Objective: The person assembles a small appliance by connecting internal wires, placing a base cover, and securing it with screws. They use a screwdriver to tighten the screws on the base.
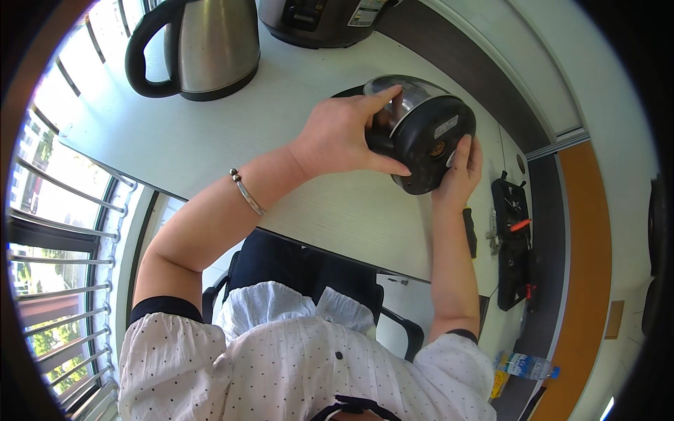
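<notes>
An electric kettle point(411, 98) with a shiny steel body is tipped over above the table, its black round underside point(425, 158) turned toward me. In the middle of that underside shows a small brass-coloured socket, and a pale label lies near it. My left hand point(351, 130) grips the kettle from the left, forefinger on the steel and thumb at the edge of the black base. On the right, my right hand point(460, 175) holds the base's lower right rim, fingers against the underside. The kettle's top is hidden.
Another steel kettle point(217, 49) with a black handle stands upright at the far left, beside a dark cooker point(323, 21). To the right lie an open black tool case point(512, 238) and a black object point(470, 231) by my forearm. Farther down is a plastic bottle point(526, 366).
</notes>
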A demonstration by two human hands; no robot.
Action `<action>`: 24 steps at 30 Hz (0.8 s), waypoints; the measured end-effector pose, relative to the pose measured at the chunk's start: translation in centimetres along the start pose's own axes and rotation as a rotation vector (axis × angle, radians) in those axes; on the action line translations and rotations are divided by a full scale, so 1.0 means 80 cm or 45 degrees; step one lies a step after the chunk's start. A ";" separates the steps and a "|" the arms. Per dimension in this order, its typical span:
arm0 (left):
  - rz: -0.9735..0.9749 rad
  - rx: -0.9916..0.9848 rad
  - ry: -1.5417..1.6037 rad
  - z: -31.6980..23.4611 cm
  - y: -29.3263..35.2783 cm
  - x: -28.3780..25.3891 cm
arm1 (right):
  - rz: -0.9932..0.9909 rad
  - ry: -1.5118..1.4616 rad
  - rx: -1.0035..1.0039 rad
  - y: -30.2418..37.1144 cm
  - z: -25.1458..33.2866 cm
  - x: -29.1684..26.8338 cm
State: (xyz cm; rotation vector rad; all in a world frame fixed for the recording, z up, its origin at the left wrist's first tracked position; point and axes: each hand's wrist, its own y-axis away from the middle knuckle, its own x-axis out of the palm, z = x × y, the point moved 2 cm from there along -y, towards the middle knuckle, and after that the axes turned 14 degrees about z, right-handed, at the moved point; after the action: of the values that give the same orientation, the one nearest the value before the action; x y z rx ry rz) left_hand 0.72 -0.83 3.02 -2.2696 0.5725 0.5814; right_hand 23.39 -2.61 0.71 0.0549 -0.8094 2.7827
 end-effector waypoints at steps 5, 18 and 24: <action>-0.022 0.022 0.006 -0.001 0.000 0.002 | 0.053 0.005 -0.078 -0.001 0.000 -0.004; 0.023 -0.062 -0.012 -0.004 -0.001 0.002 | 0.111 0.171 -0.171 0.004 0.003 -0.001; 0.070 -0.138 0.061 -0.009 -0.001 -0.005 | 0.118 0.210 -0.173 0.007 0.010 0.004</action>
State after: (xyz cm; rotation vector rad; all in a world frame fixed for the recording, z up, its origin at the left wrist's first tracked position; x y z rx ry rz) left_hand 0.62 -1.27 3.75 -2.3815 0.6430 0.5993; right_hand 22.94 -3.41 1.15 -0.2390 -0.9773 2.7632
